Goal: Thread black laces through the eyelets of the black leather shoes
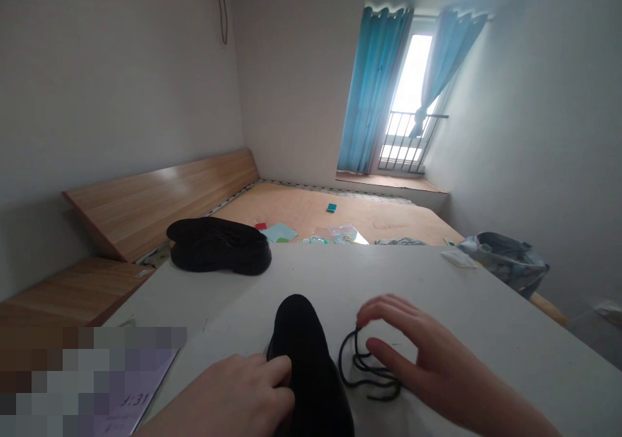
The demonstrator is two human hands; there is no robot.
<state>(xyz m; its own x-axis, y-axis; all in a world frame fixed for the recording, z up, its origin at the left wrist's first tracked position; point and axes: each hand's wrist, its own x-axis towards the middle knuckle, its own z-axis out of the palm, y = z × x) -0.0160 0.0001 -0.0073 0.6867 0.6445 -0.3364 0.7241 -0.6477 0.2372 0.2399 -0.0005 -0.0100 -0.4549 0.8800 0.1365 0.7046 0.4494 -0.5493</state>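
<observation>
A black shoe (304, 353) lies on the white table in front of me, its toe pointing away. My left hand (257, 385) is closed with curled fingers against the shoe's left side. To the right of the shoe, a loose black shoelace (372, 382) lies in loops on the tabletop. My right hand (403, 333) hovers at the lace, thumb and fingers apart, the fingertips close to its upper end. Another black shoe (221, 246) rests on its own at the table's far left, side-on to me. The near end of the first shoe is cut off by the frame.
The white table (486, 333) borders a bed (296, 197) with small packets scattered on it. A flat purple-edged item (158, 375), partly pixelated, is at lower left. At the right stand a bag (510, 256) and a white packet (459, 259) on the table edge.
</observation>
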